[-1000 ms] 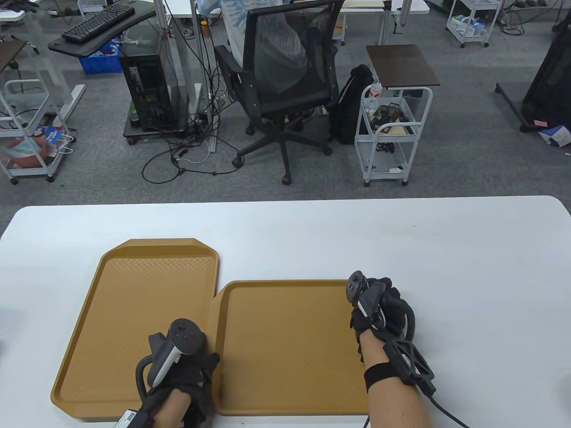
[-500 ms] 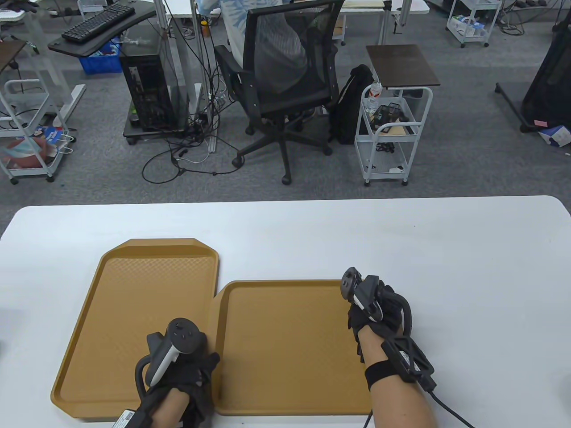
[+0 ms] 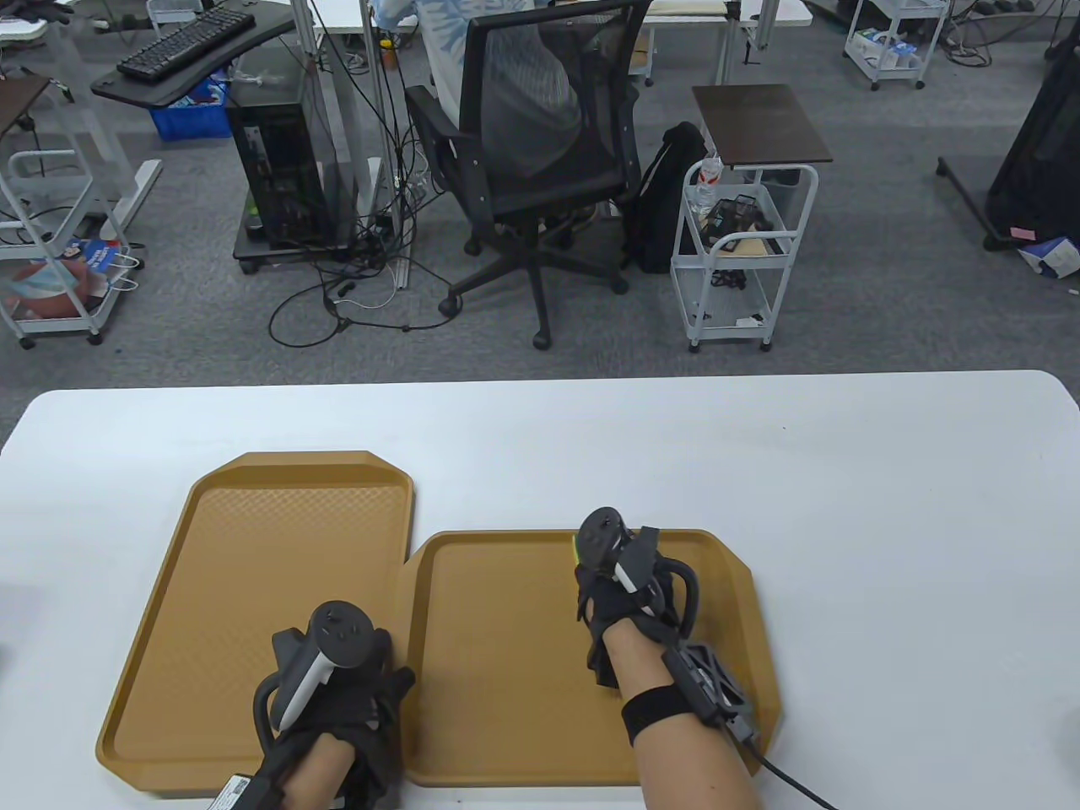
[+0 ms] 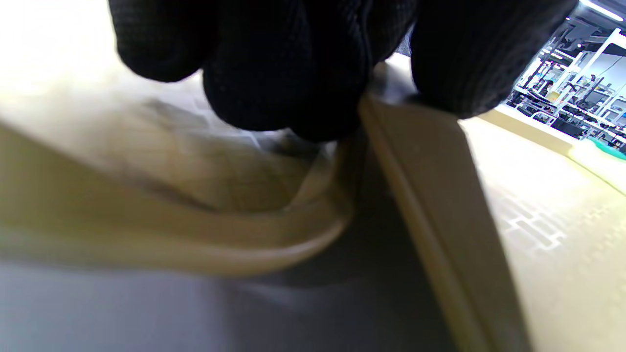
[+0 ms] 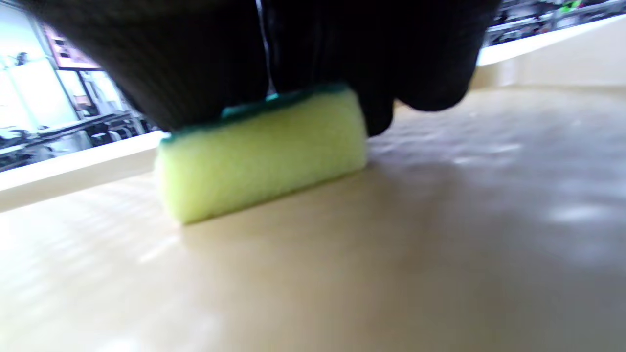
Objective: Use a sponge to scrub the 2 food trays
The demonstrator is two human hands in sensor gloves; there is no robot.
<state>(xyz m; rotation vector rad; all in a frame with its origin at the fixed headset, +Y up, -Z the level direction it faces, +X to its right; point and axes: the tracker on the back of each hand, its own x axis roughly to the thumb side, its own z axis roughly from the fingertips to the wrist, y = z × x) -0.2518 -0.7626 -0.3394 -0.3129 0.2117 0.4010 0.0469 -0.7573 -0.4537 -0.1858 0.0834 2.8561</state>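
Note:
Two tan food trays lie side by side on the white table: the left tray (image 3: 245, 574) and the right tray (image 3: 506, 658). My right hand (image 3: 607, 582) is over the far middle of the right tray and grips a yellow sponge (image 5: 264, 151) with a green top. The sponge lies flat on the tray floor (image 5: 391, 244); only a sliver of the sponge (image 3: 575, 550) shows from above. My left hand (image 3: 371, 692) sits at the seam between the trays near the front edge. Its fingers (image 4: 283, 73) and thumb pinch the right tray's left rim (image 4: 415, 161).
The white table (image 3: 844, 506) stretches right of the trays. A cable (image 3: 793, 785) trails from my right wrist. Beyond the far edge stand an office chair (image 3: 540, 152) with a seated person and a white cart (image 3: 742, 253).
My right hand has slid the sponge leftward across the right tray, from its right rim toward the middle. The left hand has stayed at the seam.

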